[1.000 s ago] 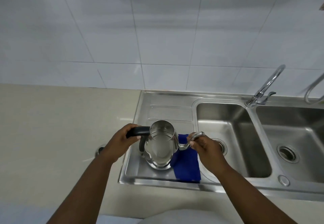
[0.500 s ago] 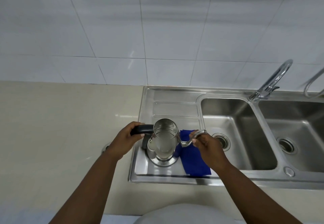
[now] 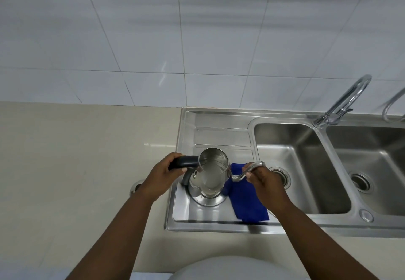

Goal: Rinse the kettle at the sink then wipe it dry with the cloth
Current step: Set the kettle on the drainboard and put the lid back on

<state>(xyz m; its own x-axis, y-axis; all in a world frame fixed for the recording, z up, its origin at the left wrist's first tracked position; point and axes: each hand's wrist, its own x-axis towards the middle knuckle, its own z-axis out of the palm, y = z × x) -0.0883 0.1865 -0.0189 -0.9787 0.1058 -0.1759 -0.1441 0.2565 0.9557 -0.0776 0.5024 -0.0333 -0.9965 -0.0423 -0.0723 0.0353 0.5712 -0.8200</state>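
Steel kettle (image 3: 211, 179), lidless and shiny, stands on the drainboard (image 3: 223, 130) beside a blue cloth (image 3: 247, 201). Left hand (image 3: 163, 176) grips its black handle (image 3: 183, 162). Right hand (image 3: 266, 181) pinches the curved spout (image 3: 246, 171).

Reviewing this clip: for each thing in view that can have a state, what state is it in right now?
kettle: upright on the drainboard, lid off, inside visible.
left hand: closed on the kettle's black handle.
right hand: gripping the kettle's curved spout.
blue cloth: lying flat on the drainboard, beside the kettle.
faucet: no water seen running.
left basin: no standing water seen, drain open.
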